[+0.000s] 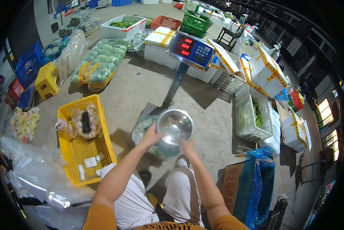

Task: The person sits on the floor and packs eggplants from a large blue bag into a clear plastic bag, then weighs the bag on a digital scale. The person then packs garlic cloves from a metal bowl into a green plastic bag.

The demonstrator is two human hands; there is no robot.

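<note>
A round stainless steel bowl (175, 126) is held between both hands, its shiny inside facing up. My left hand (153, 135) grips its left rim, thumb over the edge. My right hand (188, 148) holds the lower right rim. Nothing distinct shows inside the bowl. Beneath and behind it, a clear greenish plastic bag (166, 150) lies on the base of an electronic scale, partly hidden by the bowl and hands. The scale's display head (191, 49), with lit red digits and a keypad, stands on a post beyond the bowl.
A yellow plastic crate (86, 155) at left holds a pink bottle and a bagged bundle. Bagged green vegetables (103, 61) lie beyond. White foam boxes (157, 54) stand behind the scale. At right are a white crate of leafy greens (248, 120) and a blue-lined cardboard box (232, 182).
</note>
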